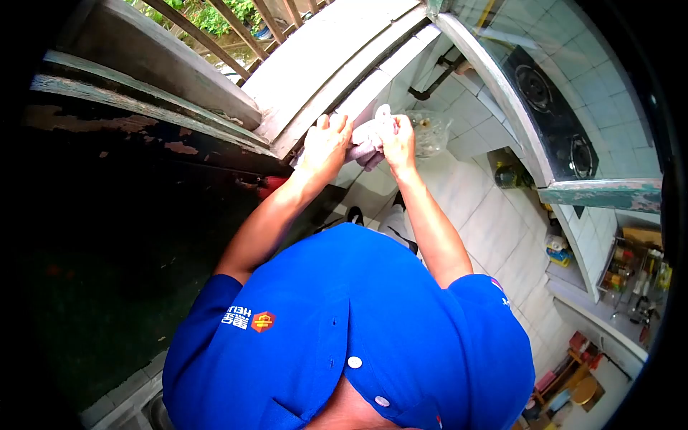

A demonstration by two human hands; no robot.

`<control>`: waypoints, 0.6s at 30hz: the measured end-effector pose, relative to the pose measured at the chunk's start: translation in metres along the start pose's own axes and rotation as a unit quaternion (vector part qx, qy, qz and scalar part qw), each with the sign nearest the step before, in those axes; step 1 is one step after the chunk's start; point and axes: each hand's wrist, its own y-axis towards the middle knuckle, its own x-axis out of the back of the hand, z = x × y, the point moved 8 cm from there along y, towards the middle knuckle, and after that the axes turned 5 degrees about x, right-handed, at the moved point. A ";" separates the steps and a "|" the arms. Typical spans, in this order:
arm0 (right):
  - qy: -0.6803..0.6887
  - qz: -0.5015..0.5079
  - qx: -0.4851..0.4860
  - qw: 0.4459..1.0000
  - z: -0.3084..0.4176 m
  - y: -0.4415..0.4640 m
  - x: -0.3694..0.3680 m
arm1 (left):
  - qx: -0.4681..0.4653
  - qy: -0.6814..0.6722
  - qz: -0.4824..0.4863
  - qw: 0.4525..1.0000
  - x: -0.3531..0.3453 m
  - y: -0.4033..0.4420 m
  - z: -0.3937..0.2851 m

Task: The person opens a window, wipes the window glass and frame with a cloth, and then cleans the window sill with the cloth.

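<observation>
A crumpled pale pinkish-white cloth (369, 142) is bunched between my two hands, in front of the window sill. My left hand (326, 147) is closed over the cloth's left part, its fingers curled. On the other side, my right hand (402, 145) pinches the cloth's right end, where a bit of it sticks up above the fingers. Just beyond my right hand lies a clear plastic bag (431, 134), partly hidden by that hand.
A worn window frame (208, 89) and a pale sill (326, 54) stand ahead, with bars outside. An open glass window sash (602, 188) hangs at right, with a gas stove (548, 107) seen through it. A seasoning rack (631, 276) is farther right, above the tiled floor (473, 215).
</observation>
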 end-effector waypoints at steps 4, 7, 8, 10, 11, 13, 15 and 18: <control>0.006 -0.018 -0.002 1.000 -0.009 -0.004 0.008 | -0.007 -0.005 -0.007 1.000 0.005 -0.004 0.002; 0.016 -0.023 -0.006 1.000 -0.009 -0.008 0.011 | 0.000 0.001 0.010 1.000 0.004 -0.001 0.000; 0.033 -0.025 -0.017 0.999 -0.011 -0.010 0.011 | 0.009 0.007 0.025 1.000 0.003 -0.001 0.000; 0.018 -0.023 -0.021 0.999 -0.013 -0.011 0.012 | 0.003 -0.002 0.000 1.000 0.007 -0.008 0.001; 0.003 -0.022 -0.022 1.000 -0.015 -0.011 0.014 | -0.006 -0.012 -0.027 1.000 0.012 -0.010 0.002; 0.001 -0.027 -0.020 0.999 -0.019 -0.012 0.019 | -0.011 -0.032 -0.052 0.998 0.016 -0.012 0.005; -0.004 -0.026 -0.025 0.999 -0.026 -0.020 0.024 | 0.002 -0.075 -0.087 0.993 0.024 -0.013 0.006; 0.021 -0.042 -0.038 0.998 -0.033 -0.023 0.029 | 0.009 -0.091 -0.078 0.993 0.023 -0.008 0.007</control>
